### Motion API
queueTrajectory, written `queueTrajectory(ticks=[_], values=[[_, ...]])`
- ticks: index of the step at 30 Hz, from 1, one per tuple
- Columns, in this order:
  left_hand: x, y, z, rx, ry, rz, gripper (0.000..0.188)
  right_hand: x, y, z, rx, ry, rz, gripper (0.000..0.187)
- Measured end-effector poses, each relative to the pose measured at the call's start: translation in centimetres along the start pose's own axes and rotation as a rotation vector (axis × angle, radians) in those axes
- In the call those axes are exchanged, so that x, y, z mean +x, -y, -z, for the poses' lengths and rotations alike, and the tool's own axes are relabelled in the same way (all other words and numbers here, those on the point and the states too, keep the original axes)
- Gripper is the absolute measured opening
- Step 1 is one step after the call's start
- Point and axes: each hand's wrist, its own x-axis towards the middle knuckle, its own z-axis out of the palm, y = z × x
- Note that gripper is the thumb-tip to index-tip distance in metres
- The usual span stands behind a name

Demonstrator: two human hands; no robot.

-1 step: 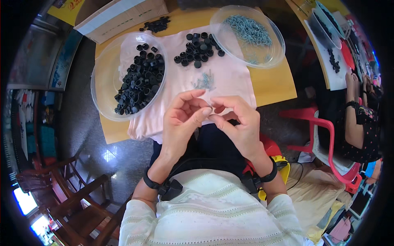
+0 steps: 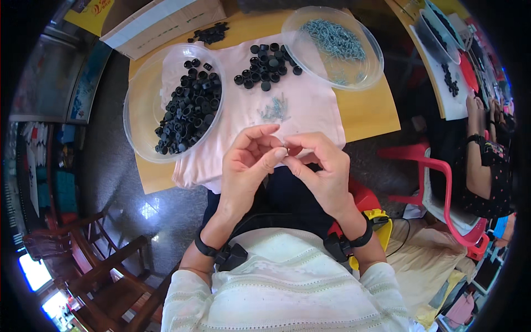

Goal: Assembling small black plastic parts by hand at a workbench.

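Note:
My left hand (image 2: 248, 163) and my right hand (image 2: 321, 166) meet at the fingertips above my lap, by the near edge of the cloth-covered table. Both are closed in a pinch, thumb against finger, around something tiny and dark that is mostly hidden. Just beyond my fingers, a small heap of silvery screws (image 2: 274, 109) lies on the pale pink cloth (image 2: 310, 108). Farther back on the cloth is a group of round black caps (image 2: 265, 66), several with their hollow side up. To the left, a clear round tub (image 2: 141, 135) holds many black plastic parts (image 2: 191, 105).
At the far right of the table, another clear tub (image 2: 375, 74) holds silvery screws. Behind are a cardboard box (image 2: 163, 27) and small black pieces (image 2: 210, 33). A wooden chair (image 2: 105, 271) stands lower left; a red plastic chair (image 2: 442, 171) and another person's arm (image 2: 478, 160) are at right.
My hands stay together in nearly the same place. The fingertips have shifted slightly around the small piece.

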Motion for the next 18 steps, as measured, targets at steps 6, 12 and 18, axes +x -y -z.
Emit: queueTrajectory(ticks=[6, 12, 18], values=[[-0.1, 0.4, -0.9, -0.007, -0.003, 0.027, 0.033, -1.1, -0.7, 0.1, -0.048, -0.104, 0.102, 0.023], [1.9, -0.1, 1.2, 1.021, -0.149, -0.471, 0.016, 0.0, -1.1, 1.6, -0.391, -0.031, 0.040, 0.020], [3.6, 0.7, 1.9, 1.133, -0.161, -0.480, 0.013, 1.4, -1.8, 1.6, -0.654, 0.030, 0.127, 0.015]])
